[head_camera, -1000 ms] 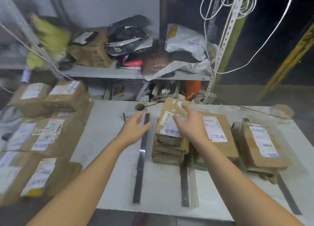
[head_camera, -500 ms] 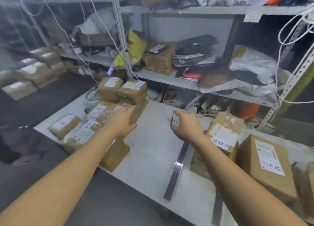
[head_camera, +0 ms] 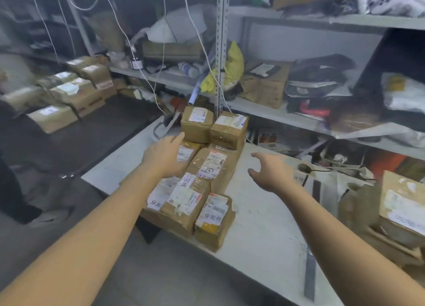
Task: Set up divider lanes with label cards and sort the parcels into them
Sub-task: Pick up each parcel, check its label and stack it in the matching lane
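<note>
Evidently mid-sort: reaches into the unsorted parcels (head_camera: 197,190) stacked at the left end of the table (head_camera: 259,225). Stretches left hand (head_camera: 165,155) over them, fingers straight, together; holds right hand (head_camera: 273,172) alongside, fingers spread, empty. Likely needs next a two-handed grip on the middle parcel (head_camera: 212,165), label up, long axis pointing toward the shelf (head_camera: 287,117).

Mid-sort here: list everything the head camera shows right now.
brown cardboard parcels with white labels: about seven, brown, piled at the table's left end
large brown cardboard parcel: one, brown, right edge of view
dark metal divider strips: two, dark grey, flat on the table right of the pile
white table: one, white, centre
grey metal shelving: grey, behind the table, cluttered
yellow bag: one, yellow, on the shelving
blurred brown parcels: several, brown, far left
left hand: open, over the pile
right hand: open, over bare table
</note>
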`<state>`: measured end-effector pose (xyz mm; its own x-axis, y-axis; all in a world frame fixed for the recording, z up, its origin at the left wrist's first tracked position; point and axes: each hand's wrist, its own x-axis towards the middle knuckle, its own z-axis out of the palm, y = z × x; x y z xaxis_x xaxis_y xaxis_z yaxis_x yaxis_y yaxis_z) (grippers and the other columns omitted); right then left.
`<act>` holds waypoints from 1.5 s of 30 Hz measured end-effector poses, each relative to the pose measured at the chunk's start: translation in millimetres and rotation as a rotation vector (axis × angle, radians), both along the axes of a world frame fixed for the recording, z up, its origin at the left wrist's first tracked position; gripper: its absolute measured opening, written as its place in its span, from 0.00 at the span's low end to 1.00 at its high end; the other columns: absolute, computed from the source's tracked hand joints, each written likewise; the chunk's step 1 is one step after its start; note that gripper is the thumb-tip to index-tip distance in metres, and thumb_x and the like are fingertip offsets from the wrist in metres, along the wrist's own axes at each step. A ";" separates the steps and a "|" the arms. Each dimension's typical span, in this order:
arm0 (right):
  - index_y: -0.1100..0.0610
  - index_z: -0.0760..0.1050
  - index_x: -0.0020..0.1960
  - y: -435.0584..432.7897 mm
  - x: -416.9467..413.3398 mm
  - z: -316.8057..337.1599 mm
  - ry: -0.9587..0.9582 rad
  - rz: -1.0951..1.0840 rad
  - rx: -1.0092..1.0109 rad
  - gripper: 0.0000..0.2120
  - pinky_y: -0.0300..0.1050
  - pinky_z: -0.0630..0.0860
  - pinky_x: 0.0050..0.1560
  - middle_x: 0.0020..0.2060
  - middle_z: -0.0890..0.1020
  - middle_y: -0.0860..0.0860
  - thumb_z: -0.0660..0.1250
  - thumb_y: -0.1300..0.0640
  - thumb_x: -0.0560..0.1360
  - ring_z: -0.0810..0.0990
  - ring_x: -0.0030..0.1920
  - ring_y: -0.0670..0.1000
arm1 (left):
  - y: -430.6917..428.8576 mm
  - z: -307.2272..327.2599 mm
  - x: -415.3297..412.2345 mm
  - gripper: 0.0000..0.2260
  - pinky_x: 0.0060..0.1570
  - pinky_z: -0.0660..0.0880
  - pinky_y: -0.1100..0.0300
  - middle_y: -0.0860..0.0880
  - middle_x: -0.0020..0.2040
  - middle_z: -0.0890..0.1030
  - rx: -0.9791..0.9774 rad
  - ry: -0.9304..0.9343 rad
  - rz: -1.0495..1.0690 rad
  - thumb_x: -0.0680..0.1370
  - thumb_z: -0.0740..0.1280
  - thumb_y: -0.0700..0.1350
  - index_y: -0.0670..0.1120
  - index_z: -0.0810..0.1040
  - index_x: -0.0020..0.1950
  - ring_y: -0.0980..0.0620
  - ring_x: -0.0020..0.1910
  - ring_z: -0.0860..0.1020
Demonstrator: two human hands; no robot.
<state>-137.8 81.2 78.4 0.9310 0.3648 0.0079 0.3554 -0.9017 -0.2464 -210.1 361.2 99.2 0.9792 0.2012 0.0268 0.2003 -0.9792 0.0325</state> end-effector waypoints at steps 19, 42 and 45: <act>0.52 0.74 0.68 167.1 153.0 -30.6 0.160 -0.020 0.133 0.22 0.54 0.79 0.56 0.60 0.82 0.53 0.66 0.49 0.74 0.79 0.59 0.56 | 142.8 -40.9 161.6 0.28 0.48 0.77 0.51 0.49 0.64 0.75 0.114 0.073 -0.048 0.79 0.61 0.59 0.51 0.60 0.75 0.46 0.61 0.75; 0.62 0.66 0.71 327.8 288.0 -61.8 0.364 -0.493 0.145 0.31 0.45 0.69 0.53 0.66 0.75 0.57 0.73 0.49 0.75 0.74 0.65 0.57 | 209.7 -133.4 324.4 0.33 0.65 0.70 0.53 0.50 0.74 0.70 -1.234 0.064 -0.017 0.76 0.73 0.50 0.51 0.61 0.77 0.49 0.71 0.70; 0.62 0.67 0.71 332.4 281.8 -59.5 0.384 -0.599 0.223 0.33 0.45 0.71 0.53 0.65 0.75 0.56 0.76 0.51 0.72 0.74 0.64 0.56 | 212.0 -134.9 320.8 0.35 0.65 0.70 0.53 0.51 0.75 0.69 -1.311 0.077 -0.004 0.76 0.73 0.48 0.54 0.59 0.78 0.49 0.72 0.68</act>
